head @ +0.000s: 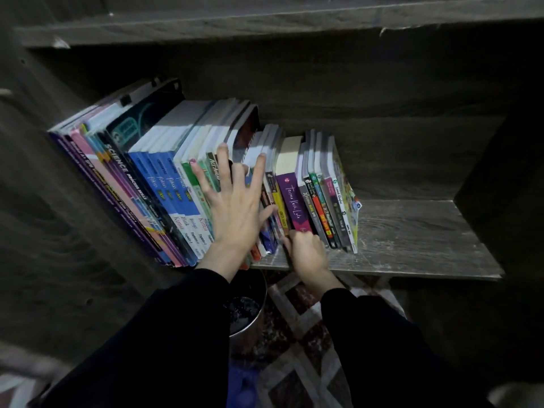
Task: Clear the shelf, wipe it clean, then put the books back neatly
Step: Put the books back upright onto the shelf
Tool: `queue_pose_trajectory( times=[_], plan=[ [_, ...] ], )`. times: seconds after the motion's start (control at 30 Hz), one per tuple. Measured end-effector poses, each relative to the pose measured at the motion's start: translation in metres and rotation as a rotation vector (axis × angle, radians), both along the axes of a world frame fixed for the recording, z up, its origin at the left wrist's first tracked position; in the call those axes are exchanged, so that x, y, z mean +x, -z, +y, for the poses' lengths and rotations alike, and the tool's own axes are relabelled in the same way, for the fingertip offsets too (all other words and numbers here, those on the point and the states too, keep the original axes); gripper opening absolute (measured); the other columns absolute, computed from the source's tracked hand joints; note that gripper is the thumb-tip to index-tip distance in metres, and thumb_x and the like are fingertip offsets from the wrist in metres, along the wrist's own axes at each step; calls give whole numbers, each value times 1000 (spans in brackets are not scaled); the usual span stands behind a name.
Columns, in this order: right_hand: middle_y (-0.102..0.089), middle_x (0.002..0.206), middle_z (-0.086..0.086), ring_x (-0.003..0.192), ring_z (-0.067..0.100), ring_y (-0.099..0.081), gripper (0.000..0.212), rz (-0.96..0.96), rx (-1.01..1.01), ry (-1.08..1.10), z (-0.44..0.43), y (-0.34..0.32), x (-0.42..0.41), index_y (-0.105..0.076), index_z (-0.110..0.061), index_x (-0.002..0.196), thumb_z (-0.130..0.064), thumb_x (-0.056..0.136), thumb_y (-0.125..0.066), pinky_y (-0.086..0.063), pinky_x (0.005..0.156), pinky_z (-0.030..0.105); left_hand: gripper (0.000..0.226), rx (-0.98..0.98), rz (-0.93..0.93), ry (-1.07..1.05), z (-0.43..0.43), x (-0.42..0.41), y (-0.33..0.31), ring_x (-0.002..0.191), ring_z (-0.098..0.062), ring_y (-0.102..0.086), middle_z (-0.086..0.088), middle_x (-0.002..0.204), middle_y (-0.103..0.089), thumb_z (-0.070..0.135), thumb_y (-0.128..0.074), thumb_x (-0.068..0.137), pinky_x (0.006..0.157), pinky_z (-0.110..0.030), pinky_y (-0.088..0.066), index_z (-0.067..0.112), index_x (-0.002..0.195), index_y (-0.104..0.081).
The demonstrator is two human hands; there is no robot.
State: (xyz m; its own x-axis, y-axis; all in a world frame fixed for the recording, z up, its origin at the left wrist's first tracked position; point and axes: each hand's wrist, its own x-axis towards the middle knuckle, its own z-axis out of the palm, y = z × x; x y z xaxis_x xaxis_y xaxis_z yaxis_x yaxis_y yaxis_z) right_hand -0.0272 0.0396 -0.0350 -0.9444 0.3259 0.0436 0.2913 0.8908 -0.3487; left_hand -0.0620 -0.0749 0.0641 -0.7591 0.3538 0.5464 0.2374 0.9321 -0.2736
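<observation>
Books [176, 184] stood in a row along the left and middle of the shelf [412, 231], most leaning toward its left wall, while the board to their right lay bare. The left hand [235, 213] lay flat on the spines, its grip wide open with fingers spread, holding nothing and only pressing the taller volumes back. The right hand [307, 254] sat at the shelf's front edge, its grip curled tight at the foot of the purple book [291, 198] and seemingly pinching its lower corner; the fingertips were hidden, so I could not tell how firm the hold was. Whether the row was being emptied or tidied was unclear. Either way, the step would have gone best with the left palm bracing the leaning stack so nothing toppled, and the right hand sliding the purple book squarely along the board without dragging the thin books [332, 207] beside it.
</observation>
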Motion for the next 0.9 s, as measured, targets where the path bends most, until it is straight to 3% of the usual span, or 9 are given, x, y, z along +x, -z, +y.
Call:
queue_pose_trajectory(
  times=[0.1, 0.2, 0.3, 0.37, 0.43, 0.53, 0.63, 0.73, 0.9],
  plan=[
    [-70, 94, 14, 88, 31, -66, 38, 66, 29, 10, -4, -9, 7, -64, -9, 105, -40, 100, -42, -44, 67, 34, 98, 8, -19, 2, 0, 2, -1, 137, -38, 2, -11, 119, -49, 77, -56, 69, 98, -66, 16, 27, 147, -23],
    [-64, 68, 6, 58, 23, -62, 19, 542, 106, -113, -7, -24, 21, -60, -10, 83, -25, 93, -59, -31, 49, 23, 91, 8, -25, 12, -1, 2, -1, 137, -38, 0, -12, 118, -50, 71, -60, 71, 100, -67, 10, 26, 145, -29],
    [-55, 89, 7, 81, 21, -52, 16, 881, 297, -143, 0, -42, 26, -58, -11, 96, -24, 86, -57, -39, 62, 28, 83, 64, -26, 64, -3, 5, -2, 139, -38, -4, -15, 117, -51, 58, -66, 73, 103, -67, 6, 23, 142, -37],
    [-46, 121, 13, 113, 29, -43, 43, 808, 342, -72, 14, -58, 22, -50, -14, 122, -25, 80, -54, -37, 93, 43, 78, 132, -43, 112, -1, 11, -5, 142, -39, -6, -18, 120, -51, 47, -67, 75, 106, -66, 7, 20, 142, -39],
    [-36, 144, 17, 136, 38, -26, 63, 569, 378, -3, 30, -70, 19, -42, -21, 139, -29, 78, -58, -18, 109, 61, 73, 213, -49, 149, 3, 19, -11, 143, -41, -10, -20, 129, -50, 34, -68, 74, 107, -66, 8, 19, 140, -42],
    [-25, 155, 16, 140, 43, -20, 60, 315, 351, -50, 40, -81, 18, -32, -33, 146, -39, 91, -55, -17, 105, 70, 71, 287, -42, 190, 16, 32, -19, 144, -40, -9, -21, 148, -32, 25, -64, 75, 109, -63, 8, 19, 142, -42],
    [-19, 155, 12, 132, 40, -32, 51, 311, 250, -33, 43, -88, 22, -35, -31, 143, -38, 95, -49, -42, 95, 57, 74, 217, -111, 181, 33, 37, -18, 141, -37, -18, -19, 149, -28, 28, -61, 78, 112, -55, -12, 15, 146, -34],
    [-14, 156, 10, 119, 38, -44, 50, 343, 172, 30, 47, -92, 30, -36, -27, 141, -31, 93, -50, -47, 78, 46, 66, 196, -188, 164, 45, 33, -11, 129, -33, -29, -16, 141, -32, 29, -55, 84, 99, -43, -26, 15, 145, -33],
    [-11, 158, 10, 118, 38, -46, 52, 397, 115, 67, 57, -89, 40, -38, -25, 141, -29, 92, -53, -47, 79, 46, 45, 261, -143, 289, 60, 36, -2, 101, -30, -46, -14, 113, -46, 31, -58, 86, 83, -40, -40, 15, 127, -49]
  ],
)
